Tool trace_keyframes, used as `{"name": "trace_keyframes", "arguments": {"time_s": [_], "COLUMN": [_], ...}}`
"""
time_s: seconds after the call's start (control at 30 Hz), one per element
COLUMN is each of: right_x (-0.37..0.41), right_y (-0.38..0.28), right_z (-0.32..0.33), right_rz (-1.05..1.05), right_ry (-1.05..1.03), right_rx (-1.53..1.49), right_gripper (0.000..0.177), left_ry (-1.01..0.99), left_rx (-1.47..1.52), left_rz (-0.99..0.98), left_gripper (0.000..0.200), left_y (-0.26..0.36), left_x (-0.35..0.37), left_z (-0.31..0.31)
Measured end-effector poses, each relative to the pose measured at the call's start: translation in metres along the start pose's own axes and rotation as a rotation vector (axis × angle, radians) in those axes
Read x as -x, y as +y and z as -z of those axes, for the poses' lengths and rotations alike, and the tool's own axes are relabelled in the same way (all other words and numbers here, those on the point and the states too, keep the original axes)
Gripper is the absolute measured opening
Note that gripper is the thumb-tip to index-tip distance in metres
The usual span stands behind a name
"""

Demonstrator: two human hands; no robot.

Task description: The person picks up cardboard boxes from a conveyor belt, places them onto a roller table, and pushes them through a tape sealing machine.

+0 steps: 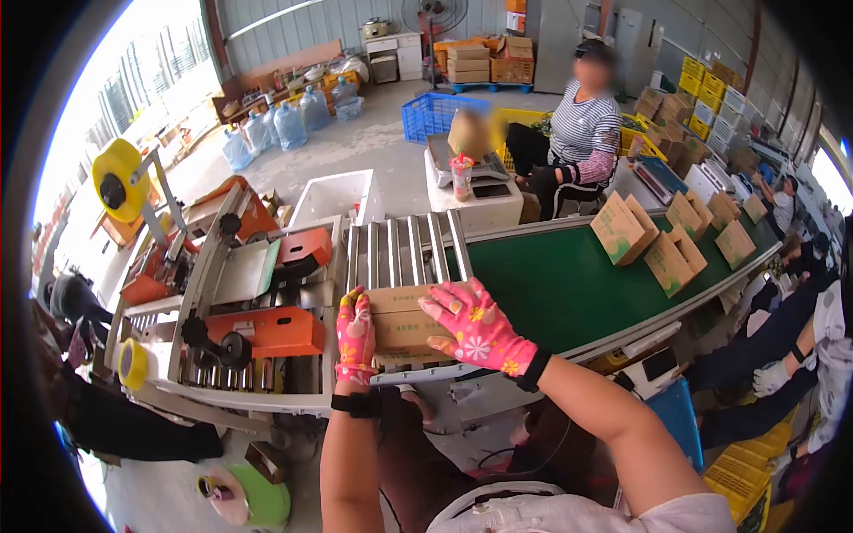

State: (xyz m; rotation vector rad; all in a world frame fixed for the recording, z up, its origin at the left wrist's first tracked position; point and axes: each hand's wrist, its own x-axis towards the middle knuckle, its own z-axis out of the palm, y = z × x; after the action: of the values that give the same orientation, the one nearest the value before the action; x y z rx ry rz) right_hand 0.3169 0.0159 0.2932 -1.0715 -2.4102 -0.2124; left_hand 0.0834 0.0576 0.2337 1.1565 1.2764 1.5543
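— What colours are on the hands?
— The left hand [355, 338] and the right hand [475, 329] are both gloved in pink with white and yellow flowers. The box [404, 327] is plain brown.
— And centre right?
— The conveyor belt [551, 284] is dark green.
— Upper left?
— A yellow tape roll [120, 180], with orange guards [275, 330] below it. At the top are a blue crate [431, 114] and a black-and-white striped shirt [582, 124].

This is a packing warehouse. A green conveyor belt [551, 284] carries cardboard boxes [622, 229] beside a roller track [404, 249] and an orange box-taping machine [258, 293]. Around them are stacked yellow crates [706, 84], a pallet of cartons [484, 62], corrugated metal walls [302, 18] and a concrete floor [373, 147].
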Motion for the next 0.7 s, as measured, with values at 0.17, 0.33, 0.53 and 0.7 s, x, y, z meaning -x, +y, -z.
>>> {"name": "trace_keyframes", "arguments": {"time_s": [0.17,0.33,0.53,0.7], "right_x": [0.005,-0.047,-0.110,-0.166], "right_y": [-0.001,0.012,0.006,-0.033], "right_z": [0.017,-0.024,-0.072,-0.102], "right_rz": [-0.003,-0.254,-0.240,-0.193], "right_ry": [-0.262,-0.346,-0.276,-0.322], "right_rx": [0.122,-0.076,-0.088,-0.138], "right_gripper": [0.076,0.075,0.077,0.079], "left_ry": [-0.005,0.036,0.559,-0.013], "left_rx": [-0.083,-0.334,-0.518,-1.135], "left_rz": [0.134,0.125,-0.348,-0.441], "left_gripper": [0.039,0.043,0.045,0.048], "left_y": [0.021,0.025,-0.015,-0.055], "left_x": [0.011,-0.048,-0.017,0.057], "left_z": [-0.001,0.008,0.020,0.021]}}
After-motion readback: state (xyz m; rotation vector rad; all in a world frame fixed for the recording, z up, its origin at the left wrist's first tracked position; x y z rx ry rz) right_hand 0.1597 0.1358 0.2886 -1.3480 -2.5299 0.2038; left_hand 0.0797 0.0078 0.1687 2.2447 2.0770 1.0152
